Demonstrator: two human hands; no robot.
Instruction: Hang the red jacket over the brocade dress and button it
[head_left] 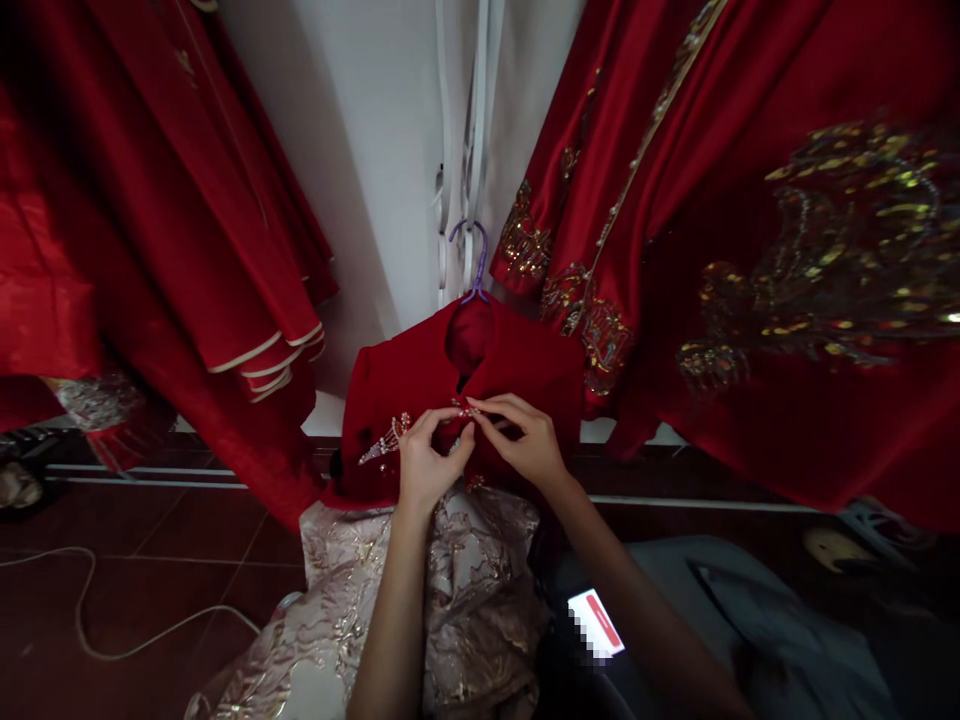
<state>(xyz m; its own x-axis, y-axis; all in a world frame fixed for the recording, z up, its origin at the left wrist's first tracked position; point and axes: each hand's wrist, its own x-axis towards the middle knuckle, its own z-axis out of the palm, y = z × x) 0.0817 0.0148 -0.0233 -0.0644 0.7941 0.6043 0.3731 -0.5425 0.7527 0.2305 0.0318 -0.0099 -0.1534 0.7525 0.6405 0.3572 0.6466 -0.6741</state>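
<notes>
A red jacket [405,365] with a beaded ornament [386,440] on its chest hangs by a purple hanger [481,262] in the middle of the head view. Both hands meet at its front opening, just under the neckline. My left hand [429,462] is closed in a pinch on the jacket's front edge. From the other side, my right hand [527,440] pinches the same spot, its fingertips almost touching the left ones. A small shiny piece shows between the fingertips; too little of it is visible to tell its kind.
Red garments [247,250] hang at the left, and gold-sequined red garments [825,260] at the right. White straps [474,130] run down the pale wall. Below lies shiny patterned fabric [337,640]. A lit screen [596,622] is beside my right forearm. A white cable [94,610] crosses the tiled floor.
</notes>
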